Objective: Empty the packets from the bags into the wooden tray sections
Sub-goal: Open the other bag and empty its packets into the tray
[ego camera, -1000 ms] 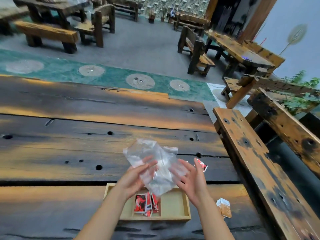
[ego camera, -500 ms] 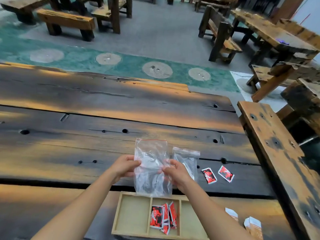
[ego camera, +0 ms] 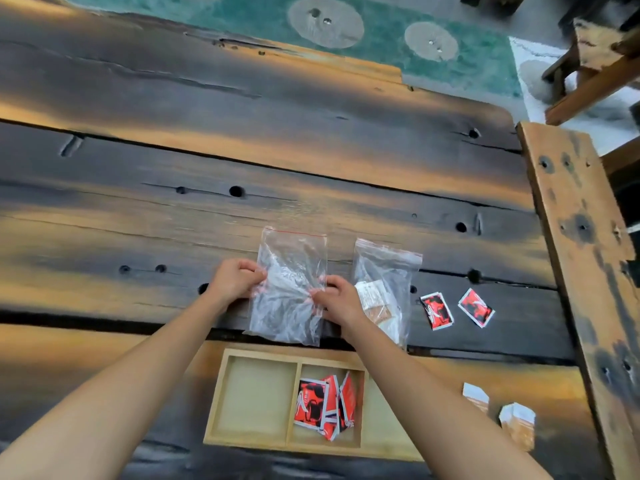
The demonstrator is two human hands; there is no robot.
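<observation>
While both hands pinch it at its middle, an empty clear bag [ego camera: 289, 289] with a red zip strip along its far edge lies flat on the dark plank table [ego camera: 173, 202]. Fingers of the left hand [ego camera: 235, 280] are curled together and clamped on the bag's left edge, and those of the right hand [ego camera: 334, 296] are closed on its right edge, crumpling the plastic between them. Just right of the right-hand fingers lies a second clear bag [ego camera: 386, 282], which holds pale packets; their print is too blurred to read. Further right of it, two red-and-black packets [ego camera: 457, 310] lie loose on the table, carrying a white mark that cannot be read. Nearer the person than the fingers sits the wooden tray [ego camera: 256, 398], its middle section filled with red-and-black packets [ego camera: 325, 407] and its left section bare; the right forearm covers part of the right section. Two white-and-tan packets [ego camera: 498, 415] lie to the tray's right.
</observation>
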